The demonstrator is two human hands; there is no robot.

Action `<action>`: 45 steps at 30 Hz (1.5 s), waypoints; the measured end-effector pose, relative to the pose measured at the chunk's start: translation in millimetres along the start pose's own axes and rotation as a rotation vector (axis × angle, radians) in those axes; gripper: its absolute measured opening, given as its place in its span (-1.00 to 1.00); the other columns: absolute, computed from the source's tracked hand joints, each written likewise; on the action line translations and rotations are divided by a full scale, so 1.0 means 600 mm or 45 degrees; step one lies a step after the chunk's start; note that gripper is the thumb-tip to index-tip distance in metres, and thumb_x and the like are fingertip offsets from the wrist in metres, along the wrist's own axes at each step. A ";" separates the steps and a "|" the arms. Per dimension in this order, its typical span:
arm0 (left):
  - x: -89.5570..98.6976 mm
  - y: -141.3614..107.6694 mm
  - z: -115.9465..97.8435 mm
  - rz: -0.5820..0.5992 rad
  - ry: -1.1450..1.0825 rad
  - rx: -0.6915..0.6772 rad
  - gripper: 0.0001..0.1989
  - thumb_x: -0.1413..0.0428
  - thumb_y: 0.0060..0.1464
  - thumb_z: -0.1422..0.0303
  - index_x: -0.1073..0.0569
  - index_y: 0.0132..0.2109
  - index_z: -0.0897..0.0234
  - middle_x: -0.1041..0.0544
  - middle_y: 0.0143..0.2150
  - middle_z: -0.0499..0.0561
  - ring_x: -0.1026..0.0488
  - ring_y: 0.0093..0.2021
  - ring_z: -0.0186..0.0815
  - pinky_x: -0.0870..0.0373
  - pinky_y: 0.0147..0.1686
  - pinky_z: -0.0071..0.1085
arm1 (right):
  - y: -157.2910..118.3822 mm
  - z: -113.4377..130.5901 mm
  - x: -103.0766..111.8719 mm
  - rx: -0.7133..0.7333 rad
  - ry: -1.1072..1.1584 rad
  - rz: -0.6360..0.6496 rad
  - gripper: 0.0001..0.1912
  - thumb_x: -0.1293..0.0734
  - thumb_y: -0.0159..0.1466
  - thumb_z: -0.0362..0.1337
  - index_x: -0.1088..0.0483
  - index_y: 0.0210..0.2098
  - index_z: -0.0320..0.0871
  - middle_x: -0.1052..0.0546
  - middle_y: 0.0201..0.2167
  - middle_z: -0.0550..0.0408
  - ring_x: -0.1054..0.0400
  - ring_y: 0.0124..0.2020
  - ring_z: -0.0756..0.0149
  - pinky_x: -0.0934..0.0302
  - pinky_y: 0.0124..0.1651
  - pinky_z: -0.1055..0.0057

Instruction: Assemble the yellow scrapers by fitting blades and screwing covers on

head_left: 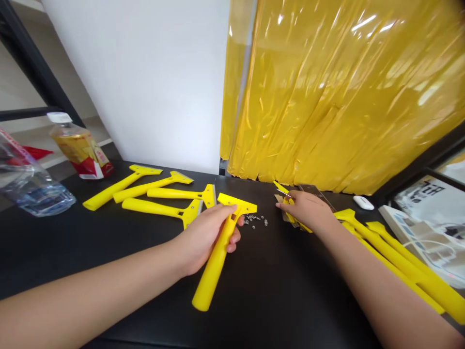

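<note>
A yellow scraper [214, 264] is in my left hand [209, 235], whose fingers wrap round its neck below the wide head. Just right of that head lie small screws and nuts [254, 220] on the black table [145, 300]. My right hand [305, 208] is over a small pile of yellow pieces [290, 217] farther right. Its fingers are pinched at a thin metallic item that I cannot make out clearly. Several yellow scrapers [174, 194] lie left of my left hand, some showing a metal edge at the head.
A drink bottle [78, 150] and a clear water bottle [39, 189] are at the left. More yellow handles [392, 252] lie under and beside my right forearm. A white case [363, 202] and a white box [410, 242] are at the right. Yellow film [327, 97] hangs behind.
</note>
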State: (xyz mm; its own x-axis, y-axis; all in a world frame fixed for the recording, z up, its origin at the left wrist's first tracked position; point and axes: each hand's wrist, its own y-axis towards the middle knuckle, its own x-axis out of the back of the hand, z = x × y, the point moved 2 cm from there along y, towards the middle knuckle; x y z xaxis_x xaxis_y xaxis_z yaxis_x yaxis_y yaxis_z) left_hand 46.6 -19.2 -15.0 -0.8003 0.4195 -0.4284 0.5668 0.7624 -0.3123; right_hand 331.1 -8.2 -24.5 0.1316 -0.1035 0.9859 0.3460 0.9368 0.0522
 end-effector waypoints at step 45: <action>0.020 0.006 0.008 0.196 0.261 0.099 -0.68 -0.12 0.32 0.12 -0.35 -0.31 0.25 -0.44 -0.45 -0.11 -0.26 -0.69 -0.51 -0.18 -0.73 -0.57 | -0.034 0.015 0.016 0.199 0.821 0.396 -0.72 -0.37 0.29 0.01 -0.39 -0.33 -0.07 -0.43 -0.56 0.21 -0.23 -0.60 0.40 -0.09 -0.52 0.45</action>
State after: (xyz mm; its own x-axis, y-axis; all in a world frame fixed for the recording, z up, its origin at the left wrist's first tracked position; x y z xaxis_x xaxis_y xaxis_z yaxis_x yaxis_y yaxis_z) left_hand 40.0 -13.6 -25.3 -0.7221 0.6244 -0.2979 0.6918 0.6450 -0.3246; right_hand 316.9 -25.1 -14.5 0.7397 0.0441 0.6714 0.0733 0.9866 -0.1456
